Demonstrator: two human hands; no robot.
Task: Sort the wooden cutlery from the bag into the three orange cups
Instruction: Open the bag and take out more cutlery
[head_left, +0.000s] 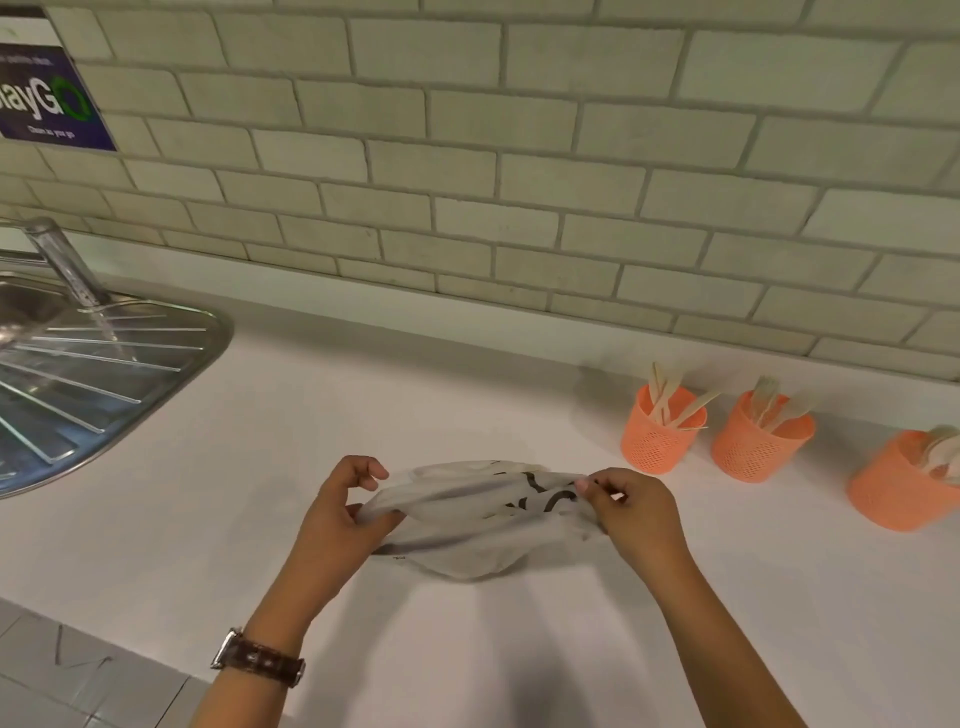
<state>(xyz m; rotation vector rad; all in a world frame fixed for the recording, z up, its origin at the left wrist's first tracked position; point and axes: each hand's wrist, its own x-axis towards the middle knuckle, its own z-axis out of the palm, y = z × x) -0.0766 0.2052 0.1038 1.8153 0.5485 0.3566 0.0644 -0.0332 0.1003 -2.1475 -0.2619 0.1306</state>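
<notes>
Item: limp translucent white plastic bag (483, 525) with black print, held just above white countertop (415, 395). Left hand (343, 512) pinches its left edge, fingers curled; right hand (634, 512) pinches its right edge. Three orange mesh cups (756, 447), right of bag, hold pale wooden cutlery (675, 402). Handling, as judged: spread mouth evenly, keep low, check for stragglers.

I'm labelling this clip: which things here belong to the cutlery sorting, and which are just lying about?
Job: bag, left hand, right hand, left cup, middle cup, right cup, wooden cutlery.
Not the job: sink drainer, tap, wall sign, wristwatch.
</notes>
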